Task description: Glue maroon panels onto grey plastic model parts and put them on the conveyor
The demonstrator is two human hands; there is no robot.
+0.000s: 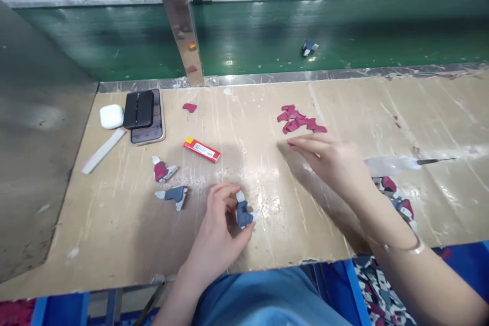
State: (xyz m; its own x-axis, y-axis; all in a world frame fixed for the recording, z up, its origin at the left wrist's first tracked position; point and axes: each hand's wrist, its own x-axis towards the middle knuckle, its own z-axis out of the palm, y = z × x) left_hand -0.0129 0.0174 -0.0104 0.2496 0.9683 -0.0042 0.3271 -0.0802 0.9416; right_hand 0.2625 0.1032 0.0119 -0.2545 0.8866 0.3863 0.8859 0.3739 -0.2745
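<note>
My left hand (223, 229) holds a small dark blue-grey and white plastic part (243, 213) between thumb and fingers, just above the table. Farther right, my right hand (330, 160) is closed in a pinch, and a trace of maroon shows at its fingertips; most of that piece is hidden. Just beyond those fingertips lies a loose pile of flat maroon pieces (296, 119). Left of my left hand rest a similar blue-grey and white part (175, 194) and one with a maroon piece on it (162, 169). A single maroon piece (190, 107) lies farther back.
A red and yellow packet (201, 149), a phone (156, 135) under a black case (138, 109), a white earbud case (111, 116) and a white strip (103, 152) lie left. A thin-tipped bottle (393, 165) and several parts (403, 206) are right. Behind runs a green conveyor (248, 41).
</note>
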